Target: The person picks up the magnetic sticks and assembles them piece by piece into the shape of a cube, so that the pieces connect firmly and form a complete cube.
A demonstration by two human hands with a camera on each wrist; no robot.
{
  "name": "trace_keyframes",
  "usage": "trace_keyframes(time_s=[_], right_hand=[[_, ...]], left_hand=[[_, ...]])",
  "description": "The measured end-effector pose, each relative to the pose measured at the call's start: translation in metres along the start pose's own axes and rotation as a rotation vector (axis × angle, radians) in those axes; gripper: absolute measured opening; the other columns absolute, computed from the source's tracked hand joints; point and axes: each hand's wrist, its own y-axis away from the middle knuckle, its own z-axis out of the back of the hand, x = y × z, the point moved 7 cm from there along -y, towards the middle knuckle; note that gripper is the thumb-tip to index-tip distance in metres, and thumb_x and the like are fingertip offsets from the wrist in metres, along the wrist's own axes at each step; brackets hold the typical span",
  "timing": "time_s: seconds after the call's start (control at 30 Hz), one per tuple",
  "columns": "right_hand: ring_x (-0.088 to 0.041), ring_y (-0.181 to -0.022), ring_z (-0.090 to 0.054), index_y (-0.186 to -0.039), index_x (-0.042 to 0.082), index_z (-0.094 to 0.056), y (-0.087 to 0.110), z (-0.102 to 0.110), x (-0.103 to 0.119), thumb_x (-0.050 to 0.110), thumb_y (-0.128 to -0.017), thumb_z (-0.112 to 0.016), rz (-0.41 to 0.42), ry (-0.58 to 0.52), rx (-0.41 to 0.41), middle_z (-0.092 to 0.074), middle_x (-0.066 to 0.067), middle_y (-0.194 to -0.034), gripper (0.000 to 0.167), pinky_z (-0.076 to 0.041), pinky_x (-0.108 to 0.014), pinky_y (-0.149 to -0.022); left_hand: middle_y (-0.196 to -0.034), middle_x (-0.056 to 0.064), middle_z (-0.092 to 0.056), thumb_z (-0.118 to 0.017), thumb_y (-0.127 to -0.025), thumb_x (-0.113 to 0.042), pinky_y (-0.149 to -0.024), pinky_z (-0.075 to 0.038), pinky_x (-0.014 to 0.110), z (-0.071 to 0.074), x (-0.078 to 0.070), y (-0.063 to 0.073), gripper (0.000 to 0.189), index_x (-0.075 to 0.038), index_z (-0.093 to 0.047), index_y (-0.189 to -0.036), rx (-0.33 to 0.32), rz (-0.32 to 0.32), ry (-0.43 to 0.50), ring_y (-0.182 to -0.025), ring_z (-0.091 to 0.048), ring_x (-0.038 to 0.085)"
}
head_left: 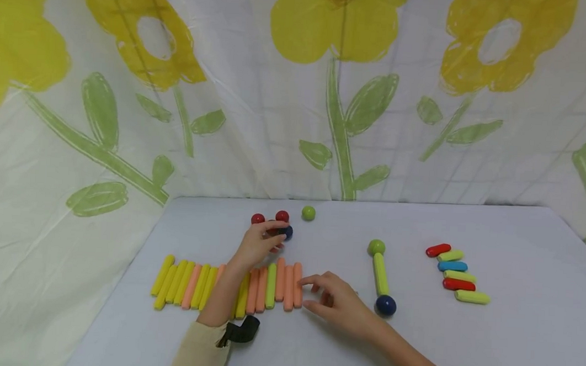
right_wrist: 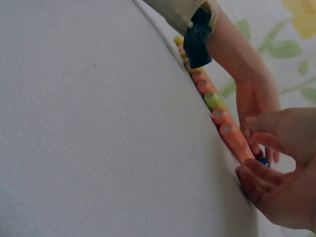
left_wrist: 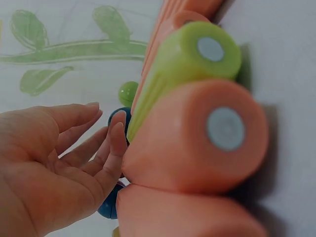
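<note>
A row of coloured sticks, yellow, orange and one green stick [head_left: 271, 286], lies side by side on the white table. My left hand [head_left: 259, 245] reaches over the row to the balls behind it, fingers loosely bent beside a dark blue ball [head_left: 288, 232]. In the left wrist view, the fingers of my left hand [left_wrist: 59, 163] overlap another blue ball [left_wrist: 109, 203], with nothing gripped. Thumb and fingers apart, my right hand [head_left: 338, 304] is at the right end of the row. Its fingertips are right at the last orange stick [head_left: 297, 285]. My left forearm hides part of the row.
Two red balls [head_left: 258, 219] and a green ball [head_left: 308, 213] sit behind the row. To the right stands a green stick [head_left: 380, 273] between a green ball [head_left: 376, 247] and a dark blue ball [head_left: 386, 305]. Several short sticks [head_left: 459, 284] lie farther right. A flowered cloth [head_left: 255, 148] hangs behind.
</note>
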Motion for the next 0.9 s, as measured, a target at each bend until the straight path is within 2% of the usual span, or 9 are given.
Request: trace_keyframes(time_s=[0.17,0.4,0.57,0.67,0.9], right_hand=[[-0.009,-0.079,-0.051,-0.136,0.017,-0.069,0.001,-0.004,-0.003,0.021,-0.101,-0.074,-0.043,0.040,0.030,-0.058,-0.005,-0.108,0.036,-0.047,-0.021,-0.068],[-0.011,-0.080,-0.048,-0.136,0.021,-0.071,0.002,-0.005,-0.006,0.024,-0.101,-0.073,-0.058,0.042,0.042,-0.052,-0.003,-0.104,0.034,-0.043,-0.022,-0.066],[-0.012,-0.081,-0.047,-0.134,0.022,-0.072,0.002,-0.006,-0.006,0.024,-0.101,-0.073,-0.060,0.039,0.032,-0.052,-0.003,-0.105,0.033,-0.042,-0.023,-0.065],[-0.011,-0.081,-0.047,-0.132,0.021,-0.072,0.001,-0.005,-0.005,0.023,-0.101,-0.073,-0.058,0.050,0.017,-0.053,-0.003,-0.106,0.031,-0.042,-0.022,-0.066],[-0.010,-0.078,-0.045,-0.132,0.020,-0.072,0.002,-0.007,-0.004,0.024,-0.102,-0.072,-0.044,0.059,0.013,-0.048,-0.004,-0.102,0.030,-0.040,-0.021,-0.065]], left_hand=[[-0.119,0.019,-0.067,-0.068,-0.102,-0.004,-0.081,-0.062,0.030,0.000,0.001,0.000,0.033,-0.002,-0.069,-0.135,-0.010,-0.007,-0.043,-0.082,-0.069,0.024],[-0.127,0.014,-0.069,-0.073,-0.101,-0.013,-0.074,-0.057,0.027,-0.006,0.003,-0.002,0.034,-0.006,-0.071,-0.134,0.010,-0.010,-0.171,-0.090,-0.063,0.022],[-0.116,0.014,-0.072,-0.073,-0.101,-0.015,-0.065,-0.054,0.025,-0.011,0.005,-0.002,0.034,-0.005,-0.071,-0.134,0.043,0.020,-0.145,-0.077,-0.065,0.018],[-0.108,0.014,-0.072,-0.071,-0.102,-0.014,-0.064,-0.052,0.024,-0.013,0.006,-0.002,0.033,-0.004,-0.071,-0.133,0.055,0.020,-0.129,-0.074,-0.064,0.017],[-0.111,0.013,-0.072,-0.071,-0.103,-0.014,-0.068,-0.056,0.024,-0.013,0.006,-0.001,0.032,-0.004,-0.071,-0.133,0.064,0.025,-0.120,-0.076,-0.064,0.017]])
